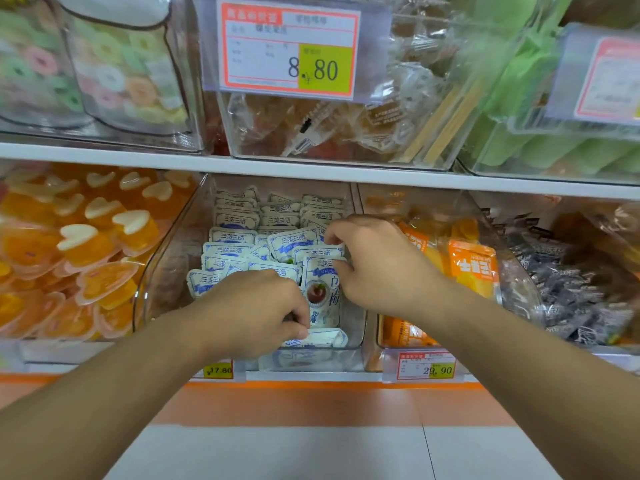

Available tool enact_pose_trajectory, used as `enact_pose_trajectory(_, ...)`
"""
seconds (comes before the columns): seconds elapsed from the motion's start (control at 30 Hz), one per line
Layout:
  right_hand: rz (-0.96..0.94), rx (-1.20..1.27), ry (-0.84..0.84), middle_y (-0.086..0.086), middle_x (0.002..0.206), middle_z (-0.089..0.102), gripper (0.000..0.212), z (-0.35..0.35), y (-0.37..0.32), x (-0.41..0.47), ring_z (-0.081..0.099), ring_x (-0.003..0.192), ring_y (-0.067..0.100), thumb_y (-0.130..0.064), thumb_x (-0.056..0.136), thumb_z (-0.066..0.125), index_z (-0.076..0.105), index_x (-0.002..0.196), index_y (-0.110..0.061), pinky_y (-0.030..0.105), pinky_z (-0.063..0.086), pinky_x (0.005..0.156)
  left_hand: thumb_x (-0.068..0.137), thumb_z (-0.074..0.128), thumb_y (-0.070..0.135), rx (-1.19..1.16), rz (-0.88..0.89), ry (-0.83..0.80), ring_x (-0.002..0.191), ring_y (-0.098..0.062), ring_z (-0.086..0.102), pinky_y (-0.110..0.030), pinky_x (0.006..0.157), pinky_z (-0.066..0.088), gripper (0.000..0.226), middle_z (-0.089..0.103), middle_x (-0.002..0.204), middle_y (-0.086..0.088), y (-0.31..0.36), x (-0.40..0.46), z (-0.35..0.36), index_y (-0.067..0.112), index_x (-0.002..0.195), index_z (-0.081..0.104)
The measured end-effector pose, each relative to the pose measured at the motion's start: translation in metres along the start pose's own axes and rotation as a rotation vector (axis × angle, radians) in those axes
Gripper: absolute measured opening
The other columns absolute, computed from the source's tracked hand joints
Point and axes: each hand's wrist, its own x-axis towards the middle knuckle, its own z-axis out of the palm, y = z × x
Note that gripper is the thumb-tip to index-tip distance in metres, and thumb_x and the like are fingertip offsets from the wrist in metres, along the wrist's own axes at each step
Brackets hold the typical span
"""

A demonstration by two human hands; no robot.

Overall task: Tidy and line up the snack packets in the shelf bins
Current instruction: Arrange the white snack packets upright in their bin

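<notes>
A clear plastic bin (356,327) on the lower shelf holds several white snack packets with blue print (235,218), stacked in rows at the back and looser toward the front. My left hand (256,306) is inside the front of the bin, fingers curled down onto a packet near the front wall (322,339). My right hand (377,261) reaches in from the right, its thumb and fingers pinching the top edge of an upright packet (320,289) that shows a round fruit picture.
Left of the bin lie orange heart-shaped jelly cups (86,244). To its right stand orange pouches (472,265) and dark wrapped sweets (568,278). Price tags (426,367) hang on the shelf edge. The upper shelf carries clear bins and a large 8.80 tag (287,48).
</notes>
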Motion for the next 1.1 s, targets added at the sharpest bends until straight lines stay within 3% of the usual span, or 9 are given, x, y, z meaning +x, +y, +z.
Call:
enact_pose_trajectory(0.1,0.000,0.093,0.019,-0.004,0.117,0.068,0.029,-0.004,0.003,-0.005,0.063,0.106,0.016,-0.019,0.094,0.066,0.066,0.123,-0.021,0.033,0.051,0.096,0.097,0.061,0.045,-0.103,-0.051,0.100,0.078,-0.001,0.061,-0.029,0.068,0.050,0.013,0.068,0.081,0.020,-0.005,-0.005,0.000,0.038,0.091,0.069)
enact_pose_trajectory(0.2,0.032,0.248,-0.049,-0.020,0.096,0.064,0.015,-0.012,0.003,-0.012,0.057,0.088,-0.004,-0.030,0.101,0.062,0.068,0.114,-0.029,0.012,0.040,0.074,0.095,0.065,0.046,-0.284,-0.128,0.200,0.075,0.006,0.062,-0.020,0.062,0.045,0.013,0.068,0.078,0.021,-0.011,-0.011,-0.010,0.039,0.086,0.071)
enact_pose_trajectory(0.33,-0.036,0.219,-0.126,-0.014,0.090,0.063,0.009,-0.003,-0.001,-0.015,0.057,0.087,0.006,-0.034,0.095,0.064,0.072,0.097,-0.030,0.031,0.052,0.083,0.089,0.070,0.055,-0.186,-0.062,0.054,0.086,0.012,0.062,-0.020,0.073,0.050,0.012,0.070,0.086,0.028,-0.004,-0.013,-0.010,0.045,0.094,0.073)
enact_pose_trajectory(0.47,-0.050,0.165,-0.109,-0.015,0.079,0.057,0.009,0.001,-0.001,-0.016,0.053,0.086,0.008,-0.032,0.091,0.063,0.072,0.090,-0.029,0.036,0.055,0.084,0.087,0.073,0.052,-0.035,-0.038,0.011,0.090,0.002,0.064,-0.032,0.082,0.054,0.013,0.072,0.090,0.025,0.001,-0.005,-0.003,0.044,0.097,0.074)
enact_pose_trajectory(0.67,-0.074,0.268,-0.167,-0.012,0.079,0.064,0.013,-0.009,-0.002,-0.020,0.057,0.083,0.002,-0.042,0.092,0.071,0.074,0.095,-0.030,0.025,0.048,0.071,0.091,0.073,0.037,-0.363,-0.103,0.218,0.081,-0.003,0.063,-0.036,0.077,0.054,0.009,0.069,0.082,0.015,-0.005,-0.008,-0.008,0.039,0.082,0.069)
enact_pose_trajectory(0.8,-0.042,0.324,-0.203,0.001,0.069,0.066,0.028,-0.023,-0.010,-0.022,0.060,0.065,0.016,-0.053,0.083,0.082,0.071,0.092,-0.028,0.039,0.050,0.059,0.093,0.072,0.029,-0.704,-0.063,0.488,0.074,-0.008,0.067,-0.028,0.068,0.054,0.012,0.072,0.081,0.013,0.008,-0.015,-0.027,0.034,0.082,0.074)
enact_pose_trajectory(0.87,0.009,0.324,-0.121,0.000,0.067,0.067,0.029,-0.034,-0.006,-0.023,0.061,0.066,0.014,-0.049,0.082,0.084,0.070,0.084,-0.024,0.036,0.047,0.057,0.097,0.067,0.033,-0.853,-0.105,0.583,0.063,-0.006,0.063,-0.025,0.061,0.052,0.012,0.073,0.080,0.007,0.014,-0.013,-0.029,0.030,0.088,0.075)
enact_pose_trajectory(1.0,0.178,0.305,0.040,-0.003,0.066,0.066,0.025,-0.059,0.012,-0.033,0.058,0.064,0.012,-0.042,0.081,0.084,0.071,0.078,-0.022,0.034,0.046,0.058,0.101,0.061,0.033,-0.942,-0.185,0.346,0.079,-0.015,0.076,-0.044,0.085,0.061,0.021,0.078,0.086,0.001,0.017,0.002,-0.015,0.019,0.090,0.071)
enact_pose_trajectory(1.1,0.256,0.342,0.043,-0.001,0.064,0.065,0.024,-0.061,0.022,-0.042,0.054,0.054,0.013,-0.042,0.080,0.084,0.072,0.074,-0.022,0.034,0.043,0.050,0.094,0.070,0.032,-0.545,-0.100,0.087,0.084,0.002,0.071,-0.032,0.087,0.059,0.009,0.077,0.086,0.014,0.013,0.015,0.003,0.028,0.089,0.076)
